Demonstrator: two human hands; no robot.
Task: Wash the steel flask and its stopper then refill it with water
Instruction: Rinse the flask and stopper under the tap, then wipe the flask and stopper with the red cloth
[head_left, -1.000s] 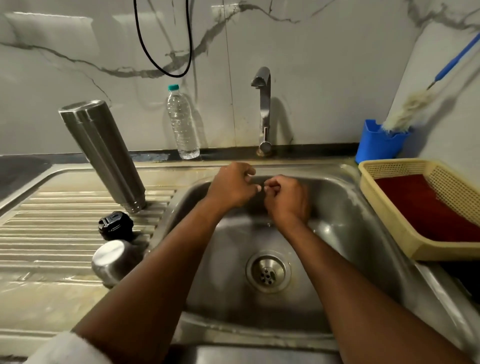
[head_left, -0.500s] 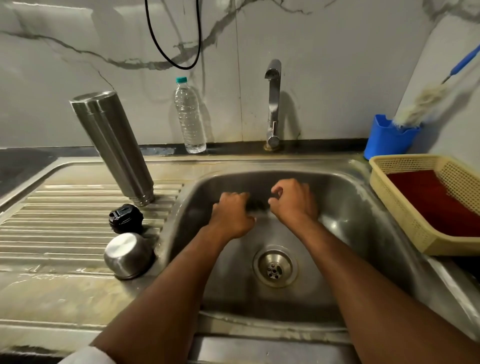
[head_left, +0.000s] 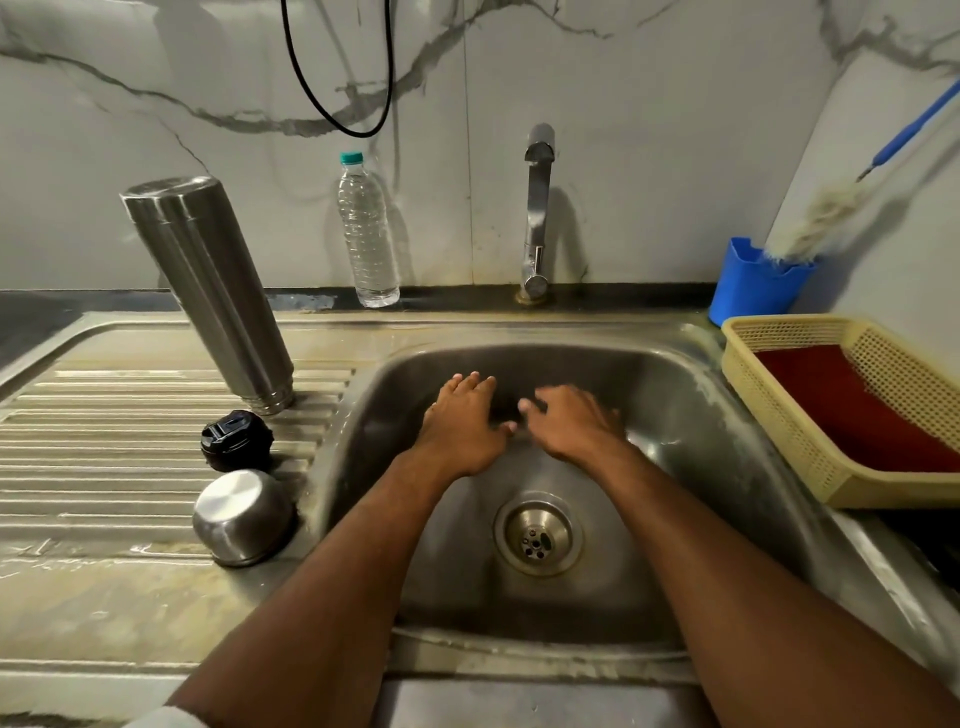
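Note:
The steel flask (head_left: 208, 291) stands upside down on the ribbed drainboard (head_left: 104, 441), left of the sink basin (head_left: 701, 415). In front of it lie the black stopper (head_left: 236, 439) and the steel cap cup (head_left: 241, 517), mouth down. Both my hands are low inside the basin, above the drain (head_left: 537, 535). My left hand (head_left: 462, 423) has its fingers spread and straight. My right hand (head_left: 569, 421) is blurred, fingers loosely extended toward the left hand. Neither holds anything. The tap (head_left: 537, 208) behind shows no water stream.
A clear plastic water bottle (head_left: 366, 234) stands at the back wall left of the tap. A blue holder (head_left: 753, 283) with a blue-handled brush (head_left: 831, 208) sits at the back right. A yellow basket (head_left: 841, 478) with a red cloth sits right of the sink.
My hands have dropped from under the tap into the basin, and their curled fingers have spread out. The flask, stopper and cap stay where they were.

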